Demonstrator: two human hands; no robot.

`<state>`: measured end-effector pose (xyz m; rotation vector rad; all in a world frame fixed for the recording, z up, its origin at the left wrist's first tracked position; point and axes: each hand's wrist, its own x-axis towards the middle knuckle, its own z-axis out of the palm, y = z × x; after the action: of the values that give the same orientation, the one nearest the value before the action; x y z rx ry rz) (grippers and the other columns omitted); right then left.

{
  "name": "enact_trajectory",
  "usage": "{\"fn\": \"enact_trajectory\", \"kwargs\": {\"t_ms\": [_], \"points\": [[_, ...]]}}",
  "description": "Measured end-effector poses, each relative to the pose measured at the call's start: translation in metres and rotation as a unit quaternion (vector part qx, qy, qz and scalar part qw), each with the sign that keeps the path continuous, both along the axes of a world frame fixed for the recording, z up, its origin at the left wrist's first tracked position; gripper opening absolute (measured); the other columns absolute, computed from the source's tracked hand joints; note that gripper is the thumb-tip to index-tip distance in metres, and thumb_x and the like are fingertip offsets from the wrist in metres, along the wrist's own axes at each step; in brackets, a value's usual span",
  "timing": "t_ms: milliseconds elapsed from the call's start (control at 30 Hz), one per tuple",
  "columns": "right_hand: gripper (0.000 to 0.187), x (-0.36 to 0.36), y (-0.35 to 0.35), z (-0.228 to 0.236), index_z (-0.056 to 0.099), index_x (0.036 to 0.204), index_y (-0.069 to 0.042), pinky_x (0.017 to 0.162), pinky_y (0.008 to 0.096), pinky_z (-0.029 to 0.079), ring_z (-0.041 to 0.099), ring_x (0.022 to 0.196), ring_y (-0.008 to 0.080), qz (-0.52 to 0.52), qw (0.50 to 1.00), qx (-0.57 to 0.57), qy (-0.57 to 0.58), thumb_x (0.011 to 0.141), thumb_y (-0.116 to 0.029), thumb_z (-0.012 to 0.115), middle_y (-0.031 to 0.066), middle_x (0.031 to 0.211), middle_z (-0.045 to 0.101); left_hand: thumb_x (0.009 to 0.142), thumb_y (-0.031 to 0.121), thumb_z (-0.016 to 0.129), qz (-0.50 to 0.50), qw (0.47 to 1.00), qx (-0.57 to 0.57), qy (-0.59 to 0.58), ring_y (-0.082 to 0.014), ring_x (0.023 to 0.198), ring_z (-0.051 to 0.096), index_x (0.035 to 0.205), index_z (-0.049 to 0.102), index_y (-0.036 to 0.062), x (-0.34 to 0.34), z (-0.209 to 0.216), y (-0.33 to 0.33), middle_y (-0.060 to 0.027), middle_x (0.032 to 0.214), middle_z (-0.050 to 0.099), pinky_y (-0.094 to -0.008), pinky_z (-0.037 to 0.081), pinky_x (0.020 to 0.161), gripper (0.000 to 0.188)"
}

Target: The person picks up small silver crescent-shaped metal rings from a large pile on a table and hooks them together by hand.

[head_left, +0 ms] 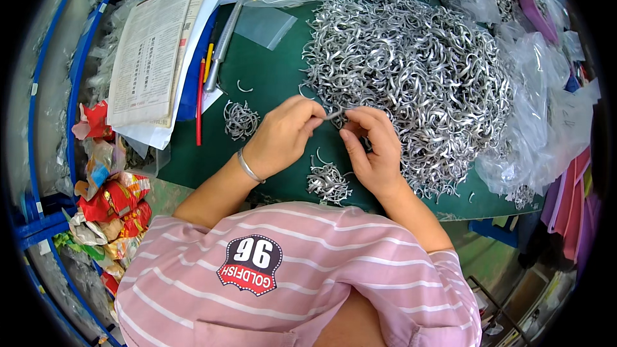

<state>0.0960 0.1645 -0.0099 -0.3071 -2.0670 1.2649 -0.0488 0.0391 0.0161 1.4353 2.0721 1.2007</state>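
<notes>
Between my two hands is a small curved silver metal piece [332,115]. My left hand [283,130], with a bangle on its wrist, pinches one end of it. The fingers of my right hand [373,146] are curled together at its other end. Just beyond my right hand rises a large heap of similar curved metal pieces [411,77]. A small pile [328,183] lies on the green table [270,154] near my body, between my forearms. Another small pile [241,121] sits left of my left hand, with a single loose piece above it.
At the left are a stack of papers [151,51], a red pencil [199,103] and a silver tool with a long handle [222,45]. A small clear bag [265,27] lies flat behind my left hand. Crumpled plastic bags [533,115] line the right edge; blue shelving [74,83] stands left.
</notes>
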Motion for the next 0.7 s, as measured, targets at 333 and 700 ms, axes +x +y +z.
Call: {"fn": "enact_trajectory", "kwargs": {"t_ms": [333,700], "points": [[0.018,0.003,0.004,0.002,0.069,0.092,-0.002,0.064,0.0312,0.052,0.063,0.075,0.0245,0.034,0.998,0.047,0.024,0.076,0.004,0.072,0.0104,0.089,0.064,0.087,-0.008,0.063,-0.059,0.903,0.121,-0.409,-0.013,0.083,0.063,0.113,0.056,-0.0037,0.012,0.0,-0.002,-0.0088,0.097,0.062,-0.0242,0.054,0.074,0.027],[0.032,0.003,-0.006,-0.012,0.062,0.104,0.0,0.059,0.0261,0.051,0.063,0.068,0.0162,0.011,0.992,-0.108,0.067,0.076,0.005,0.074,0.0101,0.086,0.066,0.086,-0.009,0.062,-0.014,0.93,0.14,-0.338,-0.0186,0.086,0.068,0.095,0.062,-0.0071,0.015,-0.003,-0.005,-0.0136,0.1,0.063,-0.0279,0.058,0.077,0.009]]}}
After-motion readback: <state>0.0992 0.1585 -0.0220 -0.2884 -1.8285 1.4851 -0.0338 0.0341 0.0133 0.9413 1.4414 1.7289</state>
